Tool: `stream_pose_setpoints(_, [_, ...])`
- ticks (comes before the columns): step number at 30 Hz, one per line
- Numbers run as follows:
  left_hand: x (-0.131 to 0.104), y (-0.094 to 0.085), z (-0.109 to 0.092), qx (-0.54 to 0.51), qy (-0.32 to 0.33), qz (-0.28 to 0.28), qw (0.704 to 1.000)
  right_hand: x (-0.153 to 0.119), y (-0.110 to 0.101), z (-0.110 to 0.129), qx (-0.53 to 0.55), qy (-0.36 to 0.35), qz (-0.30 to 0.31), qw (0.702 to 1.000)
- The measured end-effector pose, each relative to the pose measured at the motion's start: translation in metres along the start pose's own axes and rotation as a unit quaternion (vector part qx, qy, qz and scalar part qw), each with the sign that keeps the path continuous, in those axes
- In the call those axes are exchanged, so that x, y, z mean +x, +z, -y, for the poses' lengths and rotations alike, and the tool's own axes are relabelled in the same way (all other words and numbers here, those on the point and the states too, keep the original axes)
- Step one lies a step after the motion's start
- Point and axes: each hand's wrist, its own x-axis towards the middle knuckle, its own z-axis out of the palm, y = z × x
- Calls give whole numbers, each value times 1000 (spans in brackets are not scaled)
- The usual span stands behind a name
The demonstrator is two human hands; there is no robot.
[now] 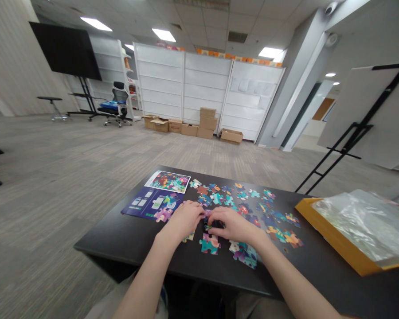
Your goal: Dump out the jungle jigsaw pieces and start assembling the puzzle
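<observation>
Two bare hands meet over a scatter of jigsaw puzzle pieces (216, 198) on a smooth, dark tabletop (119, 237); taking the hands as the middle of the dial, the loose pieces fan out mostly from twelve to three o'clock. At ten o'clock lies a glossy purple-blue sheet (142, 204) printed with pale boxes, a puzzle-piece shape and a short line of green writing too small to read; a white-bordered picture card (169, 180) in bright colours adjoins its far edge. The pieces look like flat printed card with rounded knobs and sockets, in teal, navy, red, orange and purple. The left hand (193, 212) has its fingers bent and close together, tips at a small purple piece (206, 214); whether it pinches that piece I cannot tell. The right hand (216, 223) curves into a loose C, thumb apart from forefinger, over a dark piece (206, 224); its grip cannot be made out either. Just below, at six o'clock, sits a teal-and-coral piece (210, 243), and at about four o'clock a teal-and-purple cluster (245, 254). Farther off at three o'clock, a yellow-orange box part (339, 243) holds crinkled clear plastic (369, 226). Beyond the tabletop, at twelve, brown cardboard boxes (208, 122) stand before white shelving (206, 84).
</observation>
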Motion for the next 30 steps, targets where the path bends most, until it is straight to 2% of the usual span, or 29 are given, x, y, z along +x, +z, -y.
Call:
stream_pose_setpoints(5, [0, 1, 0, 15, -6, 1, 1000, 1, 0, 8, -23, -25, 3, 999])
stream_pose_setpoints(10, [-1, -2, -5, 42, -11, 10, 999, 2, 1, 12, -19, -45, -21, 999])
stream_pose_setpoints(15, [-1, -6, -9, 63, -18, 24, 998, 3, 9, 6, -17, -38, -15, 999])
stream_pose_setpoints(21, [-1, -7, -6, 44, -30, -9, 999, 8, 23, -5, -55, -21, -30, 998])
stream_pose_setpoints(24, [-3, -7, -8, 41, -29, -8, 999, 3, 8, -11, -39, -4, -52, 998])
stream_pose_setpoints(27, [-4, -7, -14, 32, -18, -1, 999, -7, -18, -22, -37, 73, -94, 992])
stream_pose_setpoints(30, [-4, -5, -20, 15, -7, 2, 1000, -19, -39, -31, -32, 145, -43, 988])
